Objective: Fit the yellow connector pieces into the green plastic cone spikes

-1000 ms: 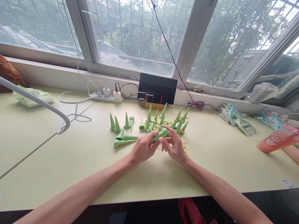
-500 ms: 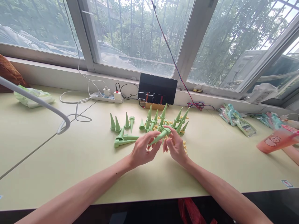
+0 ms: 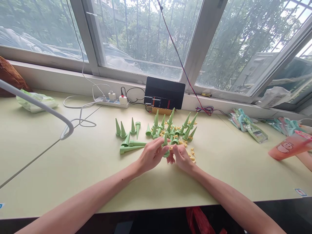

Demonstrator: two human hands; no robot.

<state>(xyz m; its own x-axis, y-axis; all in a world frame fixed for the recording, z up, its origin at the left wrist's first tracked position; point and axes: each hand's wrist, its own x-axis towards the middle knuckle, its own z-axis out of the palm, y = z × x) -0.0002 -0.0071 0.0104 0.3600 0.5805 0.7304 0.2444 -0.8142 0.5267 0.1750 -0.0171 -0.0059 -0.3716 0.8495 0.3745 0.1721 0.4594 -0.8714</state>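
Observation:
My left hand is closed around a green plastic watering spike, its point up and its wide collar down. My right hand pinches a small yellow valve against the side of that spike; the fingertips partly cover the contact. Behind both hands stands a cluster of green spikes, several with yellow valves on them. Loose yellow valves lie just right of my right hand. On the left are more green spikes, some upright and some lying flat.
A dark tablet leans by the window behind a phone. To the left are a power strip with cables and a pack of wipes. Bagged items and a pink drink cup, near another person's arm, are at right.
The spike has turned from slanting with its tip down-left to standing tip up. My right hand has left its collar and now pinches a yellow valve at its side.

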